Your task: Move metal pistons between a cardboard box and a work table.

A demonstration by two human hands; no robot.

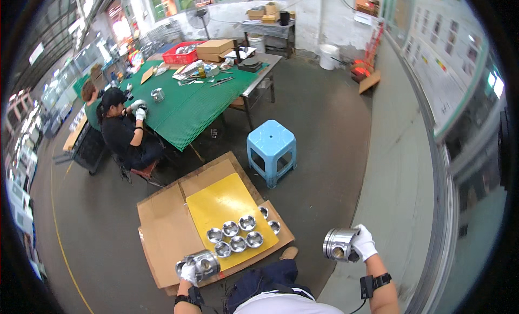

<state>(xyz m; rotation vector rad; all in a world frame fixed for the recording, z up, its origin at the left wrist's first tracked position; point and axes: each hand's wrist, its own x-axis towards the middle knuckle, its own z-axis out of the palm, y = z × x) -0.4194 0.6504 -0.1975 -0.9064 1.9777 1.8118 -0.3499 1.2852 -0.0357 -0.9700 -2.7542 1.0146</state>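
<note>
While white-gloved left hand (188, 273) grips silvery metal piston (207, 263), seven o'clock, white-gloved right hand (365, 244) grips matching piston (336, 245), four o'clock; fingers (359, 231) apparently curled.

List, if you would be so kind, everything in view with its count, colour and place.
Cardboard: several pieces, brown, lower centre
Sheet: 1, yellow, on the cardboard
Pistons on the sheet: 6, silver, lower part
Pistons beside the sheet: 2, silver, right edge
Left held piston: 1, silver, lower left
Right held piston: 1, silver, lower right
Stool: 1, blue, centre
Table: 1, green-topped, upper left
Crate: 1, red, on the table
Co-workers: 2, black and green clothes, left
Bucket: 1, white, upper right
Partition: 1, pale, right
Smaller background items: too blurred to count
Left hand: 1, white-gloved, lower left
Right hand: 1, white-gloved, lower right
</note>
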